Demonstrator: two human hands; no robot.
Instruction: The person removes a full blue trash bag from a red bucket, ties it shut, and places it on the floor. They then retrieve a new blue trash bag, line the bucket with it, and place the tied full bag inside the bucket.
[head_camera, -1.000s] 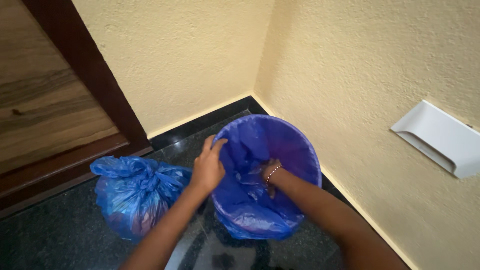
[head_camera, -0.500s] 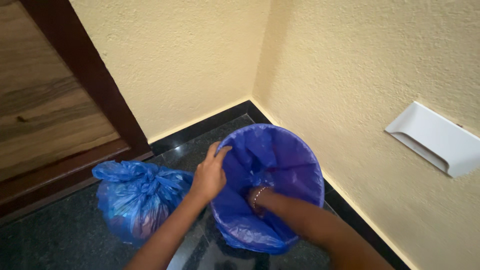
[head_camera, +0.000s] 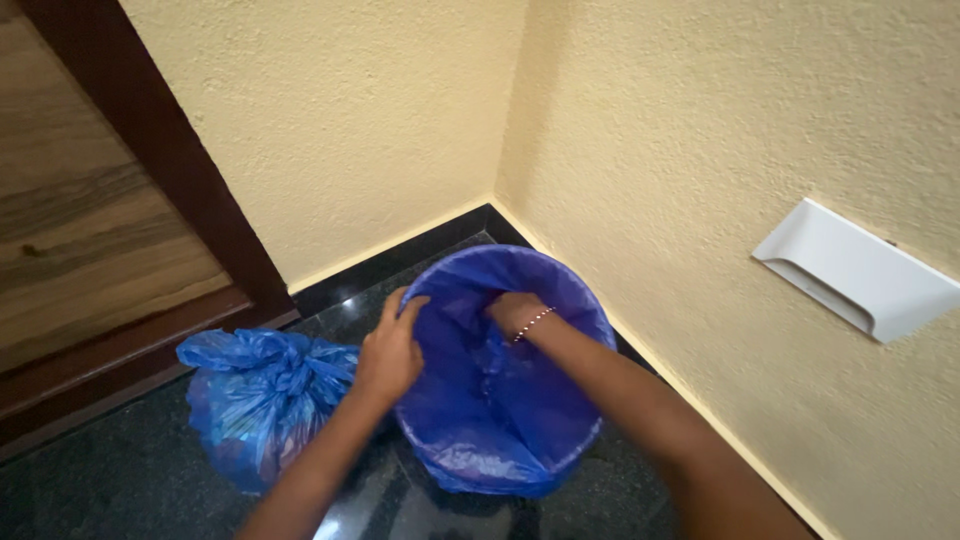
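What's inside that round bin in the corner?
A blue plastic liner covers the inside of the bin and folds over its rim. The right hand reaches inside, the left hand holds the rim. The bin's bottom is hidden by the liner.

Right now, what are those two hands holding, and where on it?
Left hand grips the blue bin liner at its near-left rim; right hand reaches inside it, its grip unclear.

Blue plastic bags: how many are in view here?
2. A tied, full bag sits on the dark floor left of the bin; a liner bag is spread inside the bin, with both hands at its rim. No others visible.
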